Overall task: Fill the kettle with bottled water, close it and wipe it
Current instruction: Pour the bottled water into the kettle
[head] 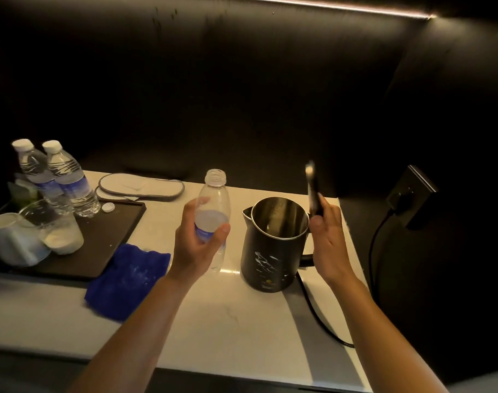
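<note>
Kettle [273,245] lid [312,191] pinched upright in right grip [325,231]; left grip [197,242] clasps uncapped bottle [214,211].

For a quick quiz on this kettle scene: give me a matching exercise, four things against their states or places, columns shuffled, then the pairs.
Things:
1. kettle
2. open bottle
3. blue cloth
4. loose white cap

States or places:
A. lying on the dark tray
B. held upright in the left hand
C. lid raised by the right hand
D. crumpled on the counter

Pairs: 1-C, 2-B, 3-D, 4-A
</note>
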Available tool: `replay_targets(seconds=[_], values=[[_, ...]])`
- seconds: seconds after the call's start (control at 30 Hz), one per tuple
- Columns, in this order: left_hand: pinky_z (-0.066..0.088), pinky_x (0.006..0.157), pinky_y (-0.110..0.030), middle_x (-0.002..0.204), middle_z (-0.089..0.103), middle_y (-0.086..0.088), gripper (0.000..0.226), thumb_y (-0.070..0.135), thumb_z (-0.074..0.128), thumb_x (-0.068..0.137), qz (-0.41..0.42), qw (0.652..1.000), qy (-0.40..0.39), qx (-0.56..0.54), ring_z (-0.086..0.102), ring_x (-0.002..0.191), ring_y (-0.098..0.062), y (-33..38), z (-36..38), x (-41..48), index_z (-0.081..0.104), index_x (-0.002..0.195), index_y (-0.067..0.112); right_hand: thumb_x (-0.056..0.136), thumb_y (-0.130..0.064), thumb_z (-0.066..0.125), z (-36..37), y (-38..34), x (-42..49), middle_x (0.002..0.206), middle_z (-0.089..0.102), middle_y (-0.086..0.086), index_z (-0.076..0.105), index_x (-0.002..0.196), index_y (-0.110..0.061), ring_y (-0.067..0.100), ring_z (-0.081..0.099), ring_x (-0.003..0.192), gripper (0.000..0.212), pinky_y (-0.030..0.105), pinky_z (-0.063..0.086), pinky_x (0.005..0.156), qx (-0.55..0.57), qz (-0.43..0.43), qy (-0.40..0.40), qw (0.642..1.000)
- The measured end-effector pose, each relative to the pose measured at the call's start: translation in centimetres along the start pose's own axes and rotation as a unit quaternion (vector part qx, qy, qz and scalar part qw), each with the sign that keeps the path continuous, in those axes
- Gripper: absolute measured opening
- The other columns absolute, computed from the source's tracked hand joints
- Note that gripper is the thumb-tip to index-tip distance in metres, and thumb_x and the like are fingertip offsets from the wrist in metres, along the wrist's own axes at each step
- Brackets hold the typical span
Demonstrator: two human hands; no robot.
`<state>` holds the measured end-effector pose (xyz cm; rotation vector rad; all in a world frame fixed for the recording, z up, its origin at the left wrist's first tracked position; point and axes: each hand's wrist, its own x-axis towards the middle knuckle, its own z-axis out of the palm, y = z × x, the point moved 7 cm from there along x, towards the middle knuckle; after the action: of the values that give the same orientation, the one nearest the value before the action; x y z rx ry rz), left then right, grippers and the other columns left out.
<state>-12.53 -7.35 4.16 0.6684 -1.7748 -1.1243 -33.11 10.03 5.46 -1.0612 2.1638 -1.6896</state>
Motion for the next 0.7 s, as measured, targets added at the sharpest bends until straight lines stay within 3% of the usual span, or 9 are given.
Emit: replay_targets(seconds=[0.07,0.13,0.23,0.4,0.53,0.7], values=[[0.050,0.080,-0.005,0.121,0.043,0.030,0.069,0.042,0.070,0.078,0.001,0.999,-0.050,0.002,0.053,0.109,0.006,0.9,-0.1,0.9,0.038,0.137,0.026,0.091,-0.057,0.035,-0.3,0.3,0.0,0.133,0.047,0.002,0.046,0.145,-0.014,-0.005,0.047,0.117,0.069,0.004,0.039,0.093,0.040,0.017,0.011,0.999],[0.054,0.079,-0.011,0.119,0.044,0.030,0.071,0.051,0.069,0.072,0.000,0.994,-0.113,0.011,0.056,0.107,-0.001,1.8,0.1,1.7,0.036,0.133,0.032,0.086,-0.064,0.037,-0.3,0.4,0.1,0.133,0.049,0.009,0.048,0.141,-0.009,0.015,0.052,0.120,0.079,0.003,0.040,0.089,0.049,0.019,0.012,0.999],[0.058,0.082,-0.023,0.121,0.048,0.019,0.072,0.061,0.064,0.068,0.007,0.974,-0.213,0.077,0.060,0.107,-0.014,2.5,0.5,2.5,0.035,0.130,0.037,0.079,-0.068,0.038,0.0,0.7,0.3,0.132,0.049,0.011,0.050,0.137,-0.006,0.029,0.052,0.125,0.086,0.021,0.044,0.096,0.066,0.026,0.019,0.997],[0.058,0.079,-0.021,0.134,0.052,0.012,0.071,0.066,0.062,0.076,0.017,0.923,-0.345,0.169,0.062,0.110,-0.017,3.0,1.1,4.2,0.036,0.136,0.038,0.082,-0.067,0.039,0.0,1.1,0.4,0.128,0.048,0.006,0.050,0.138,-0.008,0.029,0.049,0.126,0.082,0.041,0.042,0.107,0.078,0.026,0.025,0.996],[0.054,0.067,-0.014,0.129,0.051,0.014,0.078,0.082,0.053,0.067,0.008,0.886,-0.402,0.232,0.060,0.106,-0.012,4.1,1.3,5.4,0.032,0.132,0.045,0.084,-0.067,0.036,0.0,1.5,0.5,0.129,0.049,0.002,0.050,0.138,-0.015,0.027,0.048,0.126,0.077,0.050,0.042,0.110,0.052,0.031,0.036,0.998],[0.061,0.086,-0.033,0.135,0.059,0.007,0.092,0.088,0.053,0.063,0.013,0.845,-0.450,0.287,0.065,0.111,-0.018,4.9,1.7,6.9,0.035,0.139,0.039,0.083,-0.070,0.034,0.1,1.5,0.5,0.133,0.048,0.001,0.049,0.141,-0.021,0.028,0.048,0.127,0.077,0.051,0.043,0.109,0.039,0.030,0.045,0.998]])
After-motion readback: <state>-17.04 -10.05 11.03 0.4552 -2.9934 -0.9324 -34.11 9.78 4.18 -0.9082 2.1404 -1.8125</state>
